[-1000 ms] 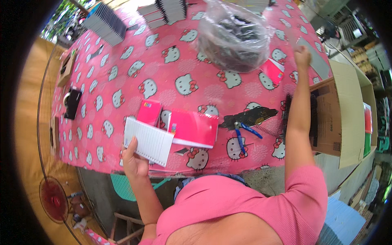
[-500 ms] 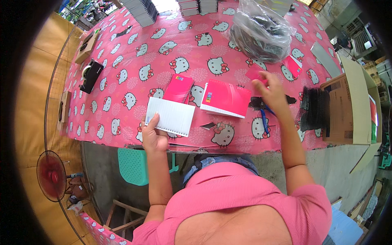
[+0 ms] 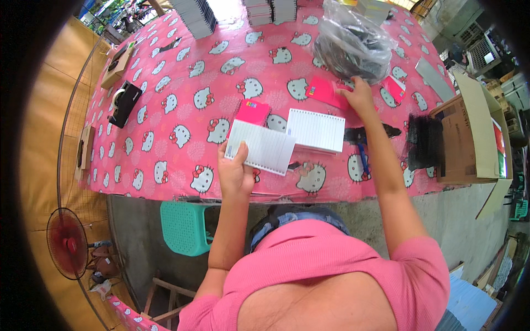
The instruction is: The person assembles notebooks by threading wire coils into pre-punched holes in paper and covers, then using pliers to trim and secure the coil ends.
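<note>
My left hand (image 3: pixel 234 174) has its fingers pinched on the near edge of a lined paper block (image 3: pixel 261 147), light and floppy, best gripped by its edge. My right hand (image 3: pixel 360 95) presses flat on a thin, stiff pink cover (image 3: pixel 326 90) on the cat-print surface (image 3: pixel 182 99).

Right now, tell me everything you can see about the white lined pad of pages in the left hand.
The white lined pad of pages is a thin rectangular sheaf of ruled paper with a row of small punched holes along its lower edge. It lies flat and tilted on the pink cartoon-cat tablecloth, near the table's front edge. The left hand grips its lower left corner. Its upper right corner meets a second white lined pad.
</note>
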The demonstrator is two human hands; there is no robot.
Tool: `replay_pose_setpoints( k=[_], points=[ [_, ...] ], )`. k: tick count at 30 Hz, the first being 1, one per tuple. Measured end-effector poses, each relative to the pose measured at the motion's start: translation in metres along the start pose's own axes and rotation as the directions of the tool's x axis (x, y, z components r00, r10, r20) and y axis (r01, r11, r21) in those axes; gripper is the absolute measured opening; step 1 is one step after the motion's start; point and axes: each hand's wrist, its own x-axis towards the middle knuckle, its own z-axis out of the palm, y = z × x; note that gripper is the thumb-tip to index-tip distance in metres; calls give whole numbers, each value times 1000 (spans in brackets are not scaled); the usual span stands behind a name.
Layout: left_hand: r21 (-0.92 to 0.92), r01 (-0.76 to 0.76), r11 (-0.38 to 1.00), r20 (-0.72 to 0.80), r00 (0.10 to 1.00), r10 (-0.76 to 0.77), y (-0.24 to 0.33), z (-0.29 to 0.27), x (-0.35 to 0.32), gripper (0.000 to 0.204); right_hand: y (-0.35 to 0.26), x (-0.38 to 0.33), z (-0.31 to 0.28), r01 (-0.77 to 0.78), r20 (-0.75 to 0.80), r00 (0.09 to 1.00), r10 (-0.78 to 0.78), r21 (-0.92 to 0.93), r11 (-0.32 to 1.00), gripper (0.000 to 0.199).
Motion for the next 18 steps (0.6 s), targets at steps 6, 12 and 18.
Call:
replay_pose_setpoints(
  k=[6,12,18],
  points=[
    [-60,20,998,-22,1000,-21,-1,-20,-6,37,-99,-52,-90,-489,588,768,254,283,825,52],
    [-49,50,998,16,999,-49,-12,-15,-4,35,-120,-48,-90,198,326,909,-261,214,956,47],
    [20,33,999,-18,999,-32,-10,-39,-2,34,-164,-65,-89,279,421,784,-457,419,864,41]
  ],
)
